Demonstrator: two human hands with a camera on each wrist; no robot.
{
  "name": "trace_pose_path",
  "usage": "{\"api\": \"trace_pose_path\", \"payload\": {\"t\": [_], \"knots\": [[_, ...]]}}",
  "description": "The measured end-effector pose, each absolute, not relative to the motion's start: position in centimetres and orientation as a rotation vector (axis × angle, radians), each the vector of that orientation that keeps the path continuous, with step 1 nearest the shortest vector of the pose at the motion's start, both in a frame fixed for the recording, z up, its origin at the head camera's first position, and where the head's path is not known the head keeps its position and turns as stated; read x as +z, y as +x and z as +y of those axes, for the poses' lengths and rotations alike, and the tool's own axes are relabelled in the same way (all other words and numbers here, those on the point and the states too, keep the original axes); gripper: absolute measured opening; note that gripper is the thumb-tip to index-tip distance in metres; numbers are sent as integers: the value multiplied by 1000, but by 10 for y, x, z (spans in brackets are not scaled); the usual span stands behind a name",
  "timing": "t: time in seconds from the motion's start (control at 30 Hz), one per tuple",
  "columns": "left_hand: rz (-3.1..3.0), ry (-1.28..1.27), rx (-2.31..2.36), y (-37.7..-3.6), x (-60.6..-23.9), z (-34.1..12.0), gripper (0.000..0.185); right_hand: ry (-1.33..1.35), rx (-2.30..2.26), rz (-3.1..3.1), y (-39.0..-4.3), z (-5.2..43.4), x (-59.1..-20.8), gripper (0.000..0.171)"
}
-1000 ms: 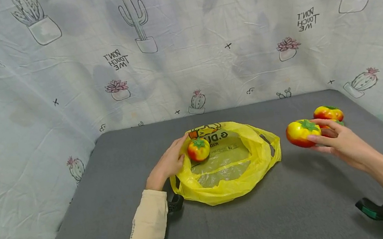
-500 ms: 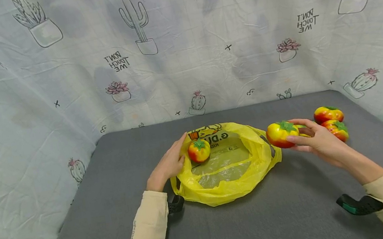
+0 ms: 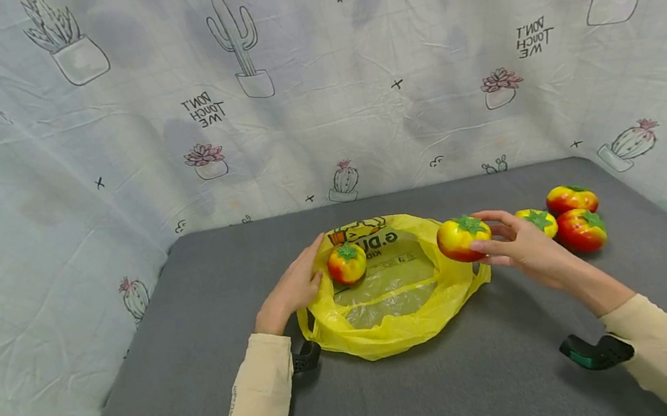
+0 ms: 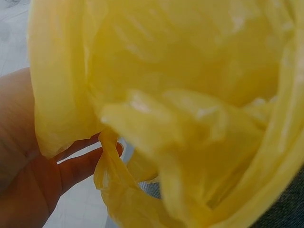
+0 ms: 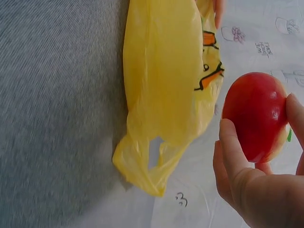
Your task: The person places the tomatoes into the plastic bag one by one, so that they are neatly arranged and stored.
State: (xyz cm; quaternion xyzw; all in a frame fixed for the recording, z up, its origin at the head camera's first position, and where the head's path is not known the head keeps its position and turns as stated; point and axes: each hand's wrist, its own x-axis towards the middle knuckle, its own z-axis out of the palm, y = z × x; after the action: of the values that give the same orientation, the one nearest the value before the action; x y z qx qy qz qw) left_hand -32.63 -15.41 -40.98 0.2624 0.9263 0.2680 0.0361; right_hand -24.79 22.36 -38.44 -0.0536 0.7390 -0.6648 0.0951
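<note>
At the far left of the work, the left hand (image 3: 291, 288) has not moved over the last second: its fingers lie against the near rim of the crumpled yellow plastic carrier bag (image 3: 399, 331), and the left wrist view shows them pinching a fold of the film (image 4: 107, 156), keeping the mouth spread on the grey tabletop (image 3: 464, 390). Just beyond those fingertips, inside the bag, rests a small red-and-yellow toy tomato with a green stalk cap (image 3: 347, 262), in the same spot as a second ago.

To the right, the change is plain. The right hand (image 3: 517, 249) has travelled leftward from the cluster at the tabletop's right side and now hovers over the bag's right rim, fingers and thumb curled round a second red-and-yellow toy tomato (image 3: 463, 237); the right wrist view shows the bag (image 5: 166, 95) close beside the gripped fruit (image 5: 254, 116). With the hand gone from there, three more toy tomatoes (image 3: 575, 222) sit uncovered well to its right. Judging by this, the carried tomato is nearly above the opening, and the bag is held ready for it.
</note>
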Motion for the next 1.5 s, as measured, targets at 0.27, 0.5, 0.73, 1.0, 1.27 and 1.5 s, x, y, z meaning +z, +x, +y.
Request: {"api": "trace_pose_path", "payload": {"t": [0.27, 0.5, 0.73, 1.0, 1.27, 1.5], "knots": [[2849, 825, 823, -327, -411, -155, 67, -201, -2005, 2113, -253, 207, -385, 67], [2849, 829, 817, -328, -411, -155, 67, -183, -2036, 2057, -260, 195, -386, 68], [2841, 825, 823, -328, -411, -156, 68, -177, -1990, 2059, -267, 179, -391, 72], [2846, 795, 826, -327, -410, -154, 69, -214, -1902, 2100, -271, 154, -403, 76], [2839, 814, 831, -327, -412, -154, 69, -242, -1834, 2137, -275, 131, -409, 73], [2833, 819, 838, -328, -411, -155, 69, -247, -1803, 2140, -277, 112, -408, 71]]}}
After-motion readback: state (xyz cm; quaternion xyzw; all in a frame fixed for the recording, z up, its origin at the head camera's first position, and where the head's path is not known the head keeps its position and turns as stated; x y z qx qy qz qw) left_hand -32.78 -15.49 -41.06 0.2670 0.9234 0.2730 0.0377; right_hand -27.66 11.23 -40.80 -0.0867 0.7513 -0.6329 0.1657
